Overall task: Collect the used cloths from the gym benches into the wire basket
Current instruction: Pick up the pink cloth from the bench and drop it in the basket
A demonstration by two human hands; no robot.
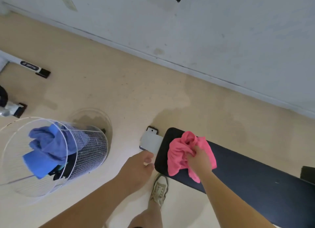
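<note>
A crumpled pink cloth (180, 152) lies on the near end of a black padded gym bench (247, 181). My right hand (199, 161) is closed on the middle of that cloth, bunching it. My left hand (138, 168) hangs between bench and basket with its fingers loosely curled and nothing in it. To the left, on the floor, stands a white wire basket (90, 152) with blue cloths (49, 149) piled inside, one draped over the rim.
A grey metal bench foot (151, 140) sticks out at the bench's end. My shoe (159, 190) stands beside the bench. White frame legs of other equipment (29, 68) lie at far left. A pale wall (221, 31) runs behind the beige floor.
</note>
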